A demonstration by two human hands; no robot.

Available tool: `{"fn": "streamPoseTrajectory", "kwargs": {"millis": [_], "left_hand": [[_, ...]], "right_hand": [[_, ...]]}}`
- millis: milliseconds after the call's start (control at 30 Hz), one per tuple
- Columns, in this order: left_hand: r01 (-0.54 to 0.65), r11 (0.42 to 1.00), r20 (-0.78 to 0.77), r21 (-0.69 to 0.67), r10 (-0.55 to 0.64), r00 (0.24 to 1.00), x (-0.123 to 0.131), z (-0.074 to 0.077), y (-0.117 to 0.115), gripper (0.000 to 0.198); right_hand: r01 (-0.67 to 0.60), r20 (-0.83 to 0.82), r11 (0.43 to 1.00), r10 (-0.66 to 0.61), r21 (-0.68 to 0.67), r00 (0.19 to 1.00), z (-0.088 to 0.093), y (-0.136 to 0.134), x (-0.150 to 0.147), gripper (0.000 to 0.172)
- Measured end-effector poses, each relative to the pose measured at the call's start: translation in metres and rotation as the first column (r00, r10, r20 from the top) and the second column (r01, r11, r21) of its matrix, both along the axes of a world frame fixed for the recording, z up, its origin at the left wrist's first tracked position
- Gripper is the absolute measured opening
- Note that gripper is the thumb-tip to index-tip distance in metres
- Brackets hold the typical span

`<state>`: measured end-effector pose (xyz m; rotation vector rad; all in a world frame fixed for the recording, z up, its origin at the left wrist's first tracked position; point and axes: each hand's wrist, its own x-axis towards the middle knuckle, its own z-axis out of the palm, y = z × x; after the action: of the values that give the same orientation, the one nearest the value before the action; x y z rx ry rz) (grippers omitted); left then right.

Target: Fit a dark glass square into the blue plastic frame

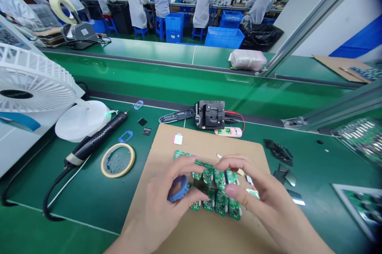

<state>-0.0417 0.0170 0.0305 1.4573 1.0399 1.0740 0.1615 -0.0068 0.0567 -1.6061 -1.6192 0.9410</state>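
Observation:
My left hand (167,202) is closed around a small blue plastic frame (178,189), pinched between thumb and fingers. My right hand (253,194) curls over a green panel of small circuit boards (219,190) and its fingertips press on the panel's near and far edges. The panel lies on a brown cardboard sheet (193,142) on the green bench. Both hands meet over the panel's left part. What lies under the fingers is hidden.
A black electric screwdriver (98,138), a tape ring (117,160) and a white fan (32,83) stand to the left. A black fixture (209,114) sits behind the cardboard. Dark foil pieces (282,158) lie to the right. Several people in white coats sit at far benches.

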Motion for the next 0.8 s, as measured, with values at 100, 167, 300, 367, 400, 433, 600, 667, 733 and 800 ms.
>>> {"fn": "streamPoseTrajectory", "kwargs": {"millis": [100,167,300,367,400,433,600,667,733,800], "left_hand": [[0.101,0.974,-0.161,0.203,-0.069,0.985,-0.007,0.004,0.004,0.061],[0.154,0.956,-0.196,0.25,-0.105,0.975,-0.01,0.007,0.005,0.066],[0.22,0.922,-0.217,0.318,-0.155,0.964,-0.01,0.011,0.005,0.074],[0.242,0.895,-0.221,0.376,-0.167,0.961,-0.008,0.011,0.005,0.078],[0.257,0.88,-0.228,0.399,-0.176,0.958,-0.008,0.011,0.006,0.08],[0.278,0.866,-0.242,0.417,-0.188,0.952,-0.007,0.01,0.006,0.082],[0.372,0.81,-0.314,0.452,-0.246,0.917,-0.009,0.005,0.007,0.087],[0.369,0.826,-0.279,0.427,-0.268,0.922,-0.007,0.005,0.007,0.082],[0.305,0.898,-0.199,0.316,-0.252,0.947,-0.003,0.007,0.005,0.072],[0.137,0.984,-0.045,0.112,-0.133,0.99,0.001,0.01,0.003,0.06]], "right_hand": [[-0.033,-0.138,0.996,0.021,-0.086,0.99,0.005,-0.005,-0.004,0.03],[-0.077,-0.248,0.984,0.035,-0.162,0.968,0.0,-0.005,-0.001,0.031],[-0.232,-0.539,0.936,0.056,-0.266,0.841,-0.009,-0.004,-0.001,0.04],[-0.276,-0.654,0.918,0.024,-0.285,0.756,-0.011,-0.004,-0.005,0.044],[-0.284,-0.689,0.912,0.003,-0.295,0.725,-0.012,-0.004,-0.007,0.046],[-0.288,-0.709,0.907,-0.015,-0.306,0.705,-0.013,-0.005,-0.009,0.048],[-0.261,-0.723,0.912,-0.054,-0.316,0.689,-0.018,-0.008,-0.012,0.043],[-0.249,-0.742,0.92,-0.062,-0.302,0.667,-0.021,-0.008,-0.011,0.038],[-0.262,-0.781,0.926,-0.054,-0.272,0.622,-0.022,-0.007,-0.01,0.035],[-0.271,-0.83,0.936,-0.036,-0.223,0.557,-0.023,-0.005,-0.008,0.035]]}}
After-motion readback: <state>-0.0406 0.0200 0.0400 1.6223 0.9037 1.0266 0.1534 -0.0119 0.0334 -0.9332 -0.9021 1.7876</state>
